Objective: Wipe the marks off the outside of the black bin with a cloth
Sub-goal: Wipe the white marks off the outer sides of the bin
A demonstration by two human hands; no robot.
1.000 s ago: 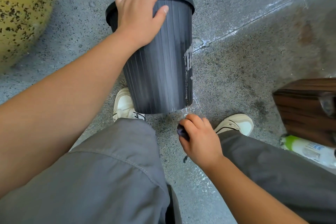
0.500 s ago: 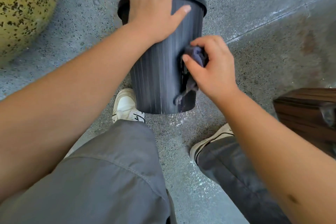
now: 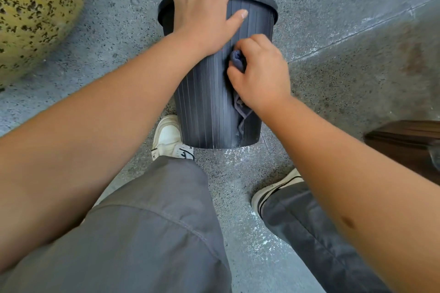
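Note:
A black ribbed bin [image 3: 207, 107] stands upright on the speckled floor in front of my feet. My left hand [image 3: 204, 12] lies over its near rim and upper wall, fingers curled over the edge, gripping it. A dark blue-grey cloth [image 3: 238, 62] is bunched in my right hand [image 3: 259, 74], which presses it against the right side of the bin's wall. A loose tail of the cloth hangs down the wall below that hand. Whitish smears show near the bin's bottom edge; the wall under my right hand is hidden.
A yellow black-speckled rounded object [image 3: 35, 14] fills the upper left. A dark wooden box [image 3: 404, 145] sits at the right edge. My white shoes [image 3: 169, 138] and grey trouser legs [image 3: 154, 233] are just below the bin. White flecks lie on the floor [image 3: 345, 83].
My right hand rose from the floor with the cloth to the bin's right side and has since shifted slightly left across the wall. The white streak on the wall is now covered.

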